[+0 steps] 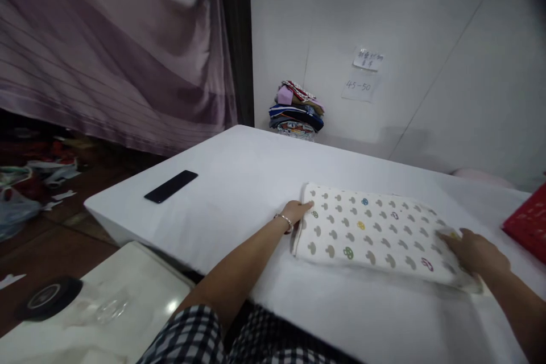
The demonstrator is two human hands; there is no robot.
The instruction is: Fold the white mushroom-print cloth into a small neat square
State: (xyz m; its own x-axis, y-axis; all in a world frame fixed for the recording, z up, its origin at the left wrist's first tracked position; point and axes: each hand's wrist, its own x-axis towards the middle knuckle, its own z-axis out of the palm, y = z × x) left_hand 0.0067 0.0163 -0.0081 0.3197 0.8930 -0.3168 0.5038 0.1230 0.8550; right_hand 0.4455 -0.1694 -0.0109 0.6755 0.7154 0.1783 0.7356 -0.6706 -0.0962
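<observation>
A folded white cloth (pixel 371 233) printed with grey mushrooms, a few of them coloured, lies flat on the white table (pixel 256 170). At its left edge is my left hand (pixel 297 211), a silver bracelet on the wrist, with a finger on top and the rest partly hidden by the edge; it grips the cloth there. My right hand (pixel 475 250), slightly blurred, holds the right end, thumb side over the top and the other fingers partly out of sight.
A black phone (pixel 172 186) rests on the table's left part. Stacked folded fabrics (pixel 296 111) stand behind the far edge. Something red (pixel 529 224) sits at the right. At lower left, a black roll (pixel 50 297) lies on a pale surface (pixel 140 278).
</observation>
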